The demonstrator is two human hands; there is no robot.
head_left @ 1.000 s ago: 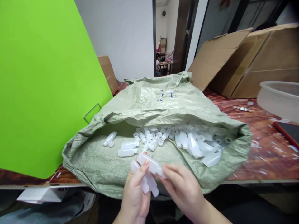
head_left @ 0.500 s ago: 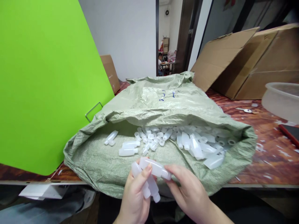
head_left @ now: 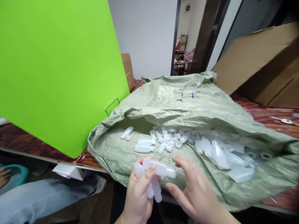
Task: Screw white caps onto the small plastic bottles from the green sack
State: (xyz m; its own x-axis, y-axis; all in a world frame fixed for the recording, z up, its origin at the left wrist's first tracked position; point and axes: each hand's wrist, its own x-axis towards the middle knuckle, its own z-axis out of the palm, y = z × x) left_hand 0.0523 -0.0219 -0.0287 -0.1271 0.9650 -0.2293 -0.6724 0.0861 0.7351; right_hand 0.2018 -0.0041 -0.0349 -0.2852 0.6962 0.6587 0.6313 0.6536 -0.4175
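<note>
My left hand [head_left: 138,196] is closed round a small bundle of translucent white plastic bottles [head_left: 155,175], one lying crosswise on top under my thumb. My right hand [head_left: 195,193] hovers just to the right of them with fingers spread and nothing in it, its fingertips close to the top bottle's neck. Both hands are at the near lip of a green woven sack [head_left: 187,105] that lies open on the table. Many more small bottles [head_left: 210,149] are piled inside the sack's mouth.
A large bright green board [head_left: 58,68] stands at the left. A brown cardboard box [head_left: 263,62] lies at the back right on the wood-patterned table [head_left: 23,143]. A teal object [head_left: 16,174] and another person's hand [head_left: 4,175] show at the lower left.
The view has swung left. My right hand has let go of the top bottle and opened beside it. My left hand still holds the bundle.
</note>
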